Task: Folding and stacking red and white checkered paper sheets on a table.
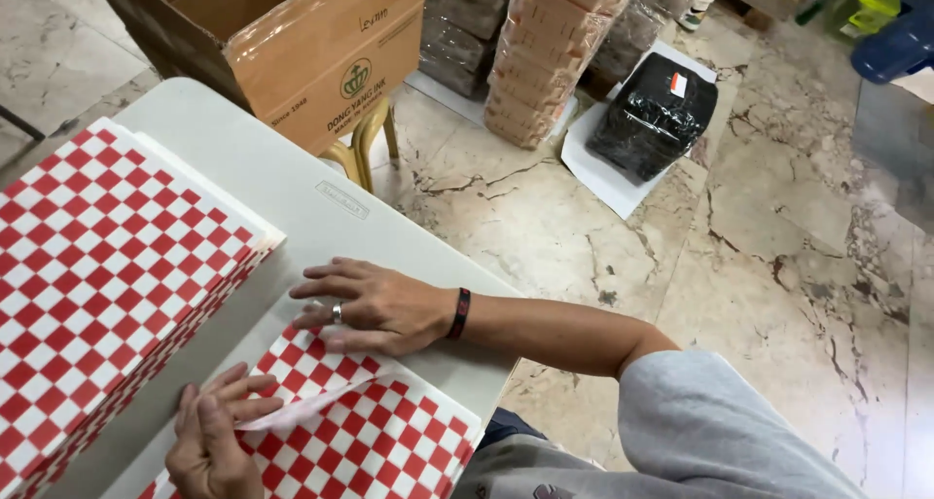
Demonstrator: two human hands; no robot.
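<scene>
Two hands work on a small pile of red-and-white checkered paper sheets (389, 441) lying at the near edge of the white bench (292, 193). From the head camera, the right hand (375, 306), with a ring on one finger and a dark band at the wrist, lies flat and spread, palm down, partly on the bare bench and partly on the far corner of the pile; it grips nothing. The left hand (209, 436) sits at the near left edge of the same pile, fingers loosely bent, with its fingertips on the folded-over edge of the top sheet, whose white underside shows as a narrow strip running between both hands. Whether it pinches that edge or only presses it, I cannot tell.

A much taller stack of the same checkered paper (102, 285) stands on the bench just left of the hands. Beyond the bench, an open cardboard box (321, 56) rests on a yellow-legged stool. Farther off on the marble floor (778, 266) stand wrapped bundles (545, 56) and a black wrapped parcel (654, 118) on white paper.
</scene>
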